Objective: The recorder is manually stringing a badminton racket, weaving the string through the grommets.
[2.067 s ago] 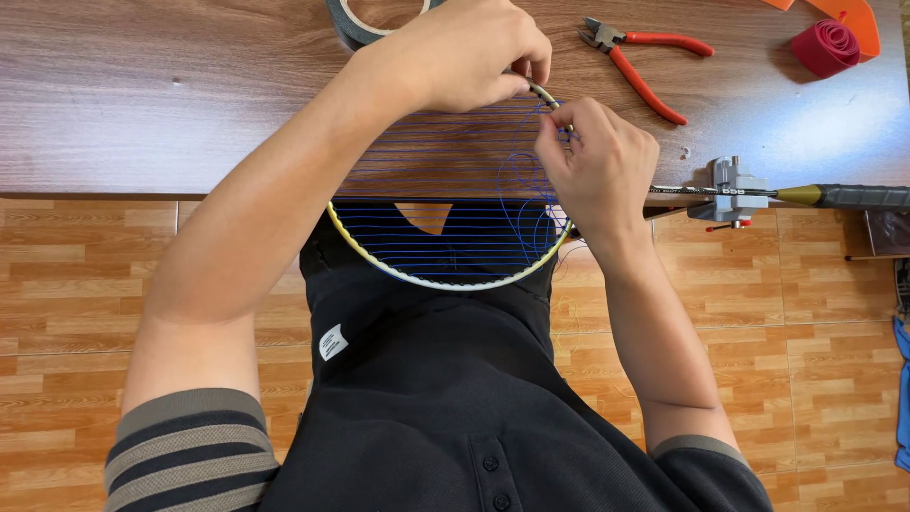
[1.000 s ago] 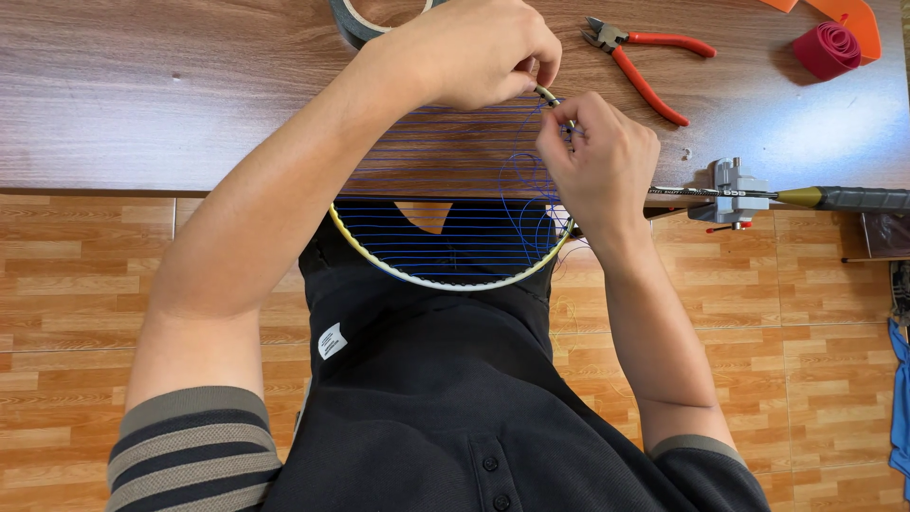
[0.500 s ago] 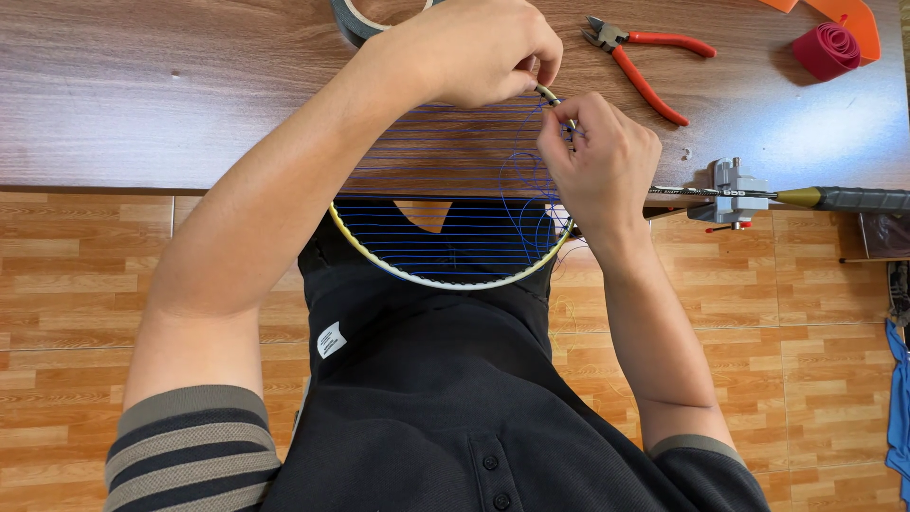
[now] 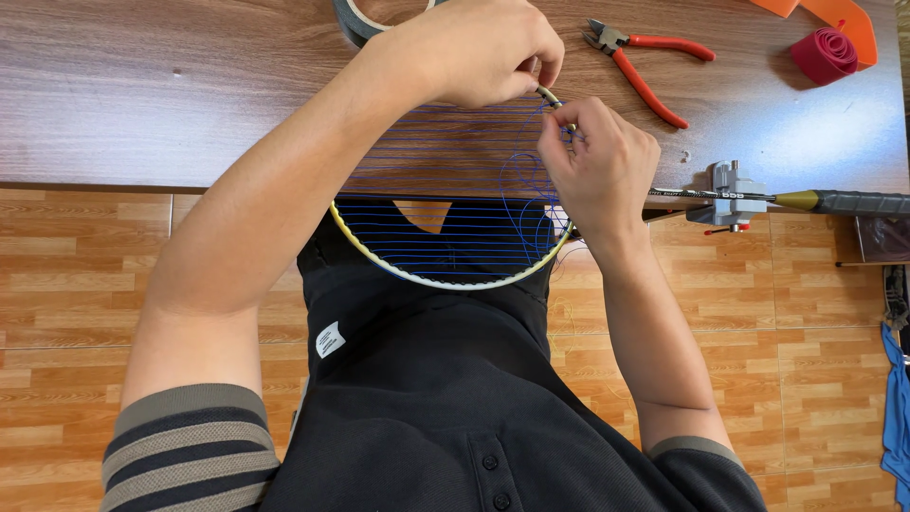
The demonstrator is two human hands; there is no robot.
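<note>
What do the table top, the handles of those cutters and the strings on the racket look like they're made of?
The table top looks like dark varnished wood or a wood-look laminate: grain lines under a soft sheen. The cutters seem to be grey metal with red plastic or rubber handle sleeves. The strings look like thin blue synthetic cord, smooth and even.

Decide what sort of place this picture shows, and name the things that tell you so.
Probably a small racket-stringing workbench: a racket part-strung in blue under both hands, its shaft in a metal clamp, and red-handled cutters on the wooden table.
</note>
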